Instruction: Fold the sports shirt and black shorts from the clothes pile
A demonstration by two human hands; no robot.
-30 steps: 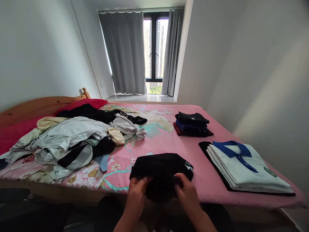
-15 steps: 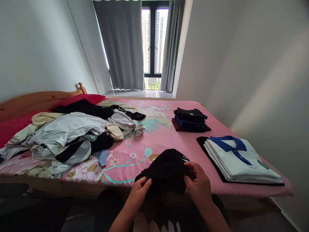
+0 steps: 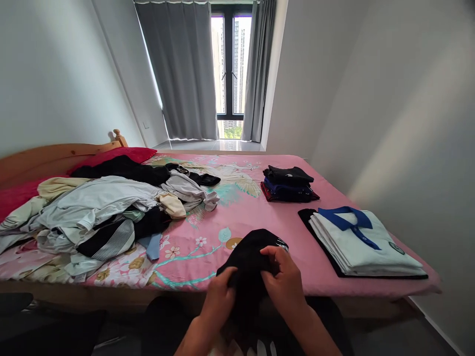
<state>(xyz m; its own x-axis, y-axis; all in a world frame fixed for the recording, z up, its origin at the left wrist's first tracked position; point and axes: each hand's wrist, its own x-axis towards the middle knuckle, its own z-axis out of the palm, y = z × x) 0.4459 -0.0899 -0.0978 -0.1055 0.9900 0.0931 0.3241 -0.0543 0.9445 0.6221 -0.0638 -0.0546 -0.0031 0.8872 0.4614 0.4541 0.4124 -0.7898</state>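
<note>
A black garment with white lettering (image 3: 252, 252) hangs over the near edge of the bed, its upper part resting on the sheet. What kind of garment it is cannot be made out. My left hand (image 3: 219, 294) pinches its left side between thumb and fingers. On the other side, my right hand (image 3: 282, 277) grips the cloth below the white lettering, thumb and index finger closed on a fold. The lower end of the garment blends into the dark area by my lap.
A loose heap of clothes (image 3: 107, 202) covers the bed's left side. A folded dark stack (image 3: 287, 184) lies farther back, and folded white shirts with a blue collar (image 3: 365, 242) lie at the right. The pink sheet (image 3: 237, 217) shows between them. A wooden headboard (image 3: 59, 151) stands left.
My right hand has shifted left along the garment, closer to my left hand. The cloth is bunched narrower between them. The view has turned slightly to the right.
</note>
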